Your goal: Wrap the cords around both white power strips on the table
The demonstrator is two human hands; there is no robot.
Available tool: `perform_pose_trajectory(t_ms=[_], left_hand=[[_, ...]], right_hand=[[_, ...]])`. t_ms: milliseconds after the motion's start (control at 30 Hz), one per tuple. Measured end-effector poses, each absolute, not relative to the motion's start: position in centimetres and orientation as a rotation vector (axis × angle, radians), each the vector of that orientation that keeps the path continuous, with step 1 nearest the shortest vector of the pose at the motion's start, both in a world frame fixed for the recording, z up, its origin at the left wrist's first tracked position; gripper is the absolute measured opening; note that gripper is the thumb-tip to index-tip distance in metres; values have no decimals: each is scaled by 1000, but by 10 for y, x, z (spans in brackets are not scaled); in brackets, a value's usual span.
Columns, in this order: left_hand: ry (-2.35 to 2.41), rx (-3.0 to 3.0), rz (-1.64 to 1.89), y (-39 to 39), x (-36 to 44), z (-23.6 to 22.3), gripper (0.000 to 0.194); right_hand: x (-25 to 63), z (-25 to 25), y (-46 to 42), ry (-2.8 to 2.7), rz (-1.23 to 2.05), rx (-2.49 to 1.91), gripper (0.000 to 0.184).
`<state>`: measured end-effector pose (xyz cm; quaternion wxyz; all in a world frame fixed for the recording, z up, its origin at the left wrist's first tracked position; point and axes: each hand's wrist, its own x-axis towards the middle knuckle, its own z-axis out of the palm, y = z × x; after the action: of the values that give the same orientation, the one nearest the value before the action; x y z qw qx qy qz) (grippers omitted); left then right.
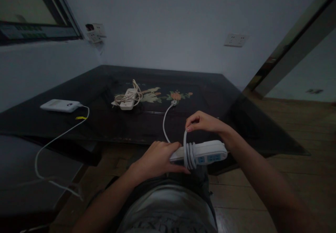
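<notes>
At five o'clock from centre of view, above your lap, you hold a white power strip (210,144). Your left hand (154,159) grasps its left end; at four o'clock your right hand (202,121) pinches the cord (185,138), which encircles the strip in several turns. For sound turns, keep tension even, seat each loop flush against its neighbour, and brace the strip firmly. Casing: apparently smooth, hard plastic, rounded at the right end, sockets blue. Cord: round, pliant-looking, matt white. Its plug (173,102) rests near centre on the dark, glossy table (141,124). At nine o'clock lies a flat white device (59,106); nearer ten, a second strip (127,106), boxy, loosely tangled in thin off-white cable.
</notes>
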<state>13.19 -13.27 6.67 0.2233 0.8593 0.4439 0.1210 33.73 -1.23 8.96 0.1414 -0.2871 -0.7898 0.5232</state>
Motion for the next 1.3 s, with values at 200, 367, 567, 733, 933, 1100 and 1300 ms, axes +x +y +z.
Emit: perform_pose_trajectory(t_ms=[200, 367, 567, 733, 933, 1100, 1300], left_hand=[[1066, 2140, 457, -136, 126, 72, 45], [985, 2003, 578, -135, 120, 70, 42], [887, 1861, 636, -132, 116, 64, 44], [798, 1721, 657, -129, 115, 62, 47], [728, 1753, 440, -120, 115, 79, 44], [792, 2027, 284, -105, 117, 114, 35], [843, 2177, 255, -81, 113, 161, 36]], right_hand=[[333, 86, -17, -2274, 1543, -700, 18], [333, 72, -25, -2136, 1544, -723, 24], [341, 54, -39, -1778, 1505, -880, 37], [341, 54, -38, -1637, 1315, -896, 36], [341, 110, -16, -1948, 1047, -753, 31], [339, 201, -19, -2376, 821, -654, 23], [335, 288, -16, -2645, 542, -721, 25]])
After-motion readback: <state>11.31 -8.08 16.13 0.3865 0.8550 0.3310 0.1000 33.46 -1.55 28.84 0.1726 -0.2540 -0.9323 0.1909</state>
